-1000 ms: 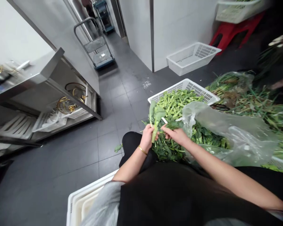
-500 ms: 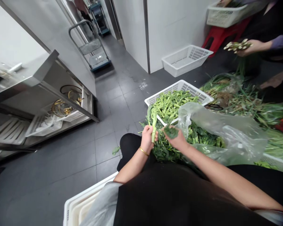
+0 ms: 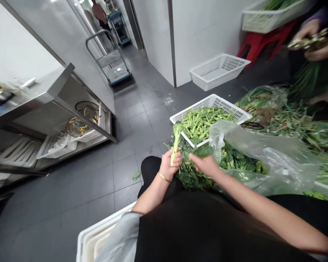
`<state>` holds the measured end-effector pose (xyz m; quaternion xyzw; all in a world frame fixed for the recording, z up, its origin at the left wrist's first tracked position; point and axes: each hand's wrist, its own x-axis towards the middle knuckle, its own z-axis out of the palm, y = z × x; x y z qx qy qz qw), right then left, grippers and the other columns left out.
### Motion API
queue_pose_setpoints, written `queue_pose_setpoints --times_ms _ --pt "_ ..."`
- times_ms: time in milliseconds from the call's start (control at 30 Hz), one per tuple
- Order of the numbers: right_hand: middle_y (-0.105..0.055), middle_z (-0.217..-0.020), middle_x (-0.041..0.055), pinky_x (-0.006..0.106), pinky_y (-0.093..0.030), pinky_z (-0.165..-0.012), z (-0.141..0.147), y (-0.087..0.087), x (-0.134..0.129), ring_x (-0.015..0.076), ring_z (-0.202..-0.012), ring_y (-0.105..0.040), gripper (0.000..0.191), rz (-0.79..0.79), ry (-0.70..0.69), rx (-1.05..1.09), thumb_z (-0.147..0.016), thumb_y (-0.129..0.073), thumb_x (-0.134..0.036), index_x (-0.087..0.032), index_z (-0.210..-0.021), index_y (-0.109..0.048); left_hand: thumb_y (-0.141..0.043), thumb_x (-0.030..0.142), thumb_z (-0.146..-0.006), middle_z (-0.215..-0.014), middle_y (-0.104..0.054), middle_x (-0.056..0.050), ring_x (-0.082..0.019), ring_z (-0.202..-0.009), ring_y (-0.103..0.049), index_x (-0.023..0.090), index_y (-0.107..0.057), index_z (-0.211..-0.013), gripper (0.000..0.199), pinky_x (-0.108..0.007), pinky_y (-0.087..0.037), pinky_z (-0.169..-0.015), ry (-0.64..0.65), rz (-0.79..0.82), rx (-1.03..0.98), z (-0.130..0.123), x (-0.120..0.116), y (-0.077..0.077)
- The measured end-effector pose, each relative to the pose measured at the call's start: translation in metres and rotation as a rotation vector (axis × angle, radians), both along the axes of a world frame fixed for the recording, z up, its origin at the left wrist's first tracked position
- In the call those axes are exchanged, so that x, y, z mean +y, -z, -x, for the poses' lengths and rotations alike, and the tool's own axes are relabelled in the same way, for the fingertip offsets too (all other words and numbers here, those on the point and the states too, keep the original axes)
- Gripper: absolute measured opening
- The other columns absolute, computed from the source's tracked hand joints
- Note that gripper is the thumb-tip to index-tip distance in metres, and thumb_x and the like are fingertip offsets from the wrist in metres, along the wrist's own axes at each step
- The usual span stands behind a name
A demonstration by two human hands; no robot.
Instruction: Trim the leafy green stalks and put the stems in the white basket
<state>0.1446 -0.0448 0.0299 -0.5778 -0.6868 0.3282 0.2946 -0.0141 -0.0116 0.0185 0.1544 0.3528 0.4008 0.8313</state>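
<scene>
My left hand (image 3: pixel 171 162) is closed around a pale green vegetable stalk (image 3: pixel 175 142), which stands nearly upright with its budded tip at the top. To the right of it, my right hand (image 3: pixel 206 165) pinches a dark green leaf (image 3: pixel 202 151), somewhat blurred. Under both hands lies a heap of dark leaves (image 3: pixel 192 176). Just beyond stands a white basket (image 3: pixel 236 112) filled with green stalks (image 3: pixel 205 122). A clear plastic bag (image 3: pixel 273 145) with leafy greens in it lies to the right of my right hand.
A co-worker's hands (image 3: pixel 321 49) hold a bunch of spring onions at the upper right. More spring onions (image 3: pixel 278 116) cover the floor there. A white basket (image 3: pixel 207 78) stands by the wall, near a red stool (image 3: pixel 258 40). At left are a steel table (image 3: pixel 53 83) and a trolley (image 3: pixel 112 62).
The leaf attached beside the stalk in my left hand is gone, and the stalk looks barer. My right hand holds a leaf in both frames. The co-worker's second hand has come to the spring onions.
</scene>
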Motion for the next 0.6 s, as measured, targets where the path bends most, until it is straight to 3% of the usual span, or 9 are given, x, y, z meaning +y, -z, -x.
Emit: queue_pose_setpoints --times_ms 67,133,200,300,367,467,533,600 --pt "-0.05 -0.042 0.0009 0.026 -0.043 -0.045 -0.007 0.001 0.015 0.0125 -0.038 -0.05 0.045 0.198 -0.037 0.257 -0.086 -0.035 -0.047 -0.018 -0.057 -0.055 -0.044 0.037 -0.09 -0.049 -0.03 0.007 -0.003 -0.032 -0.019 0.014 -0.056 -0.087 0.026 -0.015 -0.007 -0.029 0.185 -0.01 -0.061 0.005 -0.004 -0.003" --pt "-0.048 -0.043 -0.0012 0.024 -0.038 -0.04 -0.013 0.0 0.028 0.0104 -0.036 -0.046 0.043 0.382 -0.128 0.57 -0.079 -0.047 -0.054 -0.017 -0.058 -0.055 -0.041 0.044 -0.091 -0.046 -0.028 0.007 -0.003 -0.029 -0.016 0.015 -0.055 -0.084 0.033 -0.016 -0.006 -0.028 0.31 -0.025 -0.058 0.004 -0.009 -0.002" --pt "-0.046 -0.042 -0.0034 0.022 -0.032 -0.037 -0.016 -0.003 0.035 0.0076 -0.035 -0.04 0.04 0.425 -0.158 0.743 -0.07 -0.061 -0.054 -0.017 -0.058 -0.054 -0.037 0.057 -0.089 -0.043 -0.029 0.007 -0.003 -0.027 -0.016 0.016 -0.054 -0.083 0.045 -0.016 -0.008 -0.027 0.36 -0.07 -0.047 0.002 -0.011 0.001" --pt "-0.053 -0.047 -0.0024 0.021 -0.027 -0.035 -0.012 -0.007 0.039 0.0058 -0.035 -0.036 0.039 0.396 -0.139 0.804 -0.064 -0.069 -0.053 -0.016 -0.062 -0.054 -0.039 0.073 -0.079 -0.041 -0.036 0.007 -0.003 -0.026 -0.022 0.016 -0.053 -0.084 0.059 -0.016 -0.014 -0.027 0.389 -0.216 0.001 0.003 -0.01 0.003" --pt "-0.055 -0.05 -0.0017 0.021 -0.026 -0.034 -0.006 -0.008 0.043 0.0056 -0.035 -0.035 0.039 0.372 -0.128 0.742 -0.066 -0.067 -0.053 -0.017 -0.065 -0.053 -0.054 0.07 -0.074 -0.044 -0.045 0.005 -0.005 -0.027 -0.032 0.017 -0.05 -0.084 0.054 -0.017 -0.021 -0.029 0.35 -0.335 0.113 0.004 -0.01 0.001" --pt "-0.049 -0.044 -0.0021 0.022 -0.031 -0.039 0.002 -0.01 0.05 0.0082 -0.038 -0.039 0.035 0.143 -0.033 0.396 -0.077 -0.058 -0.049 -0.018 -0.062 -0.051 -0.065 0.057 -0.074 -0.054 -0.056 0.002 -0.007 -0.035 -0.045 0.019 -0.045 -0.081 0.044 -0.018 -0.03 -0.035 0.101 -0.428 0.367 -0.005 -0.014 -0.001" --pt "-0.053 -0.05 0.0021 0.024 -0.037 -0.047 0.008 -0.01 0.048 0.0122 -0.049 -0.048 0.029 -0.085 0.026 0.148 -0.081 -0.053 -0.04 -0.018 -0.064 -0.052 -0.059 0.055 -0.079 -0.053 -0.054 0.003 -0.007 -0.035 -0.041 0.02 -0.043 -0.077 0.039 -0.019 -0.027 -0.036 -0.048 -0.34 0.424 -0.016 -0.016 0.002" --pt "-0.061 -0.062 0.0063 0.026 -0.039 -0.055 0.015 -0.007 0.036 0.0154 -0.061 -0.054 0.017 -0.22 -0.006 0.029 -0.077 -0.055 -0.032 -0.018 -0.068 -0.056 -0.053 0.053 -0.084 -0.048 -0.047 0.004 -0.007 -0.033 -0.036 0.02 -0.043 -0.074 0.036 -0.021 -0.023 -0.035 -0.122 -0.166 0.391 -0.023 -0.011 0.008"
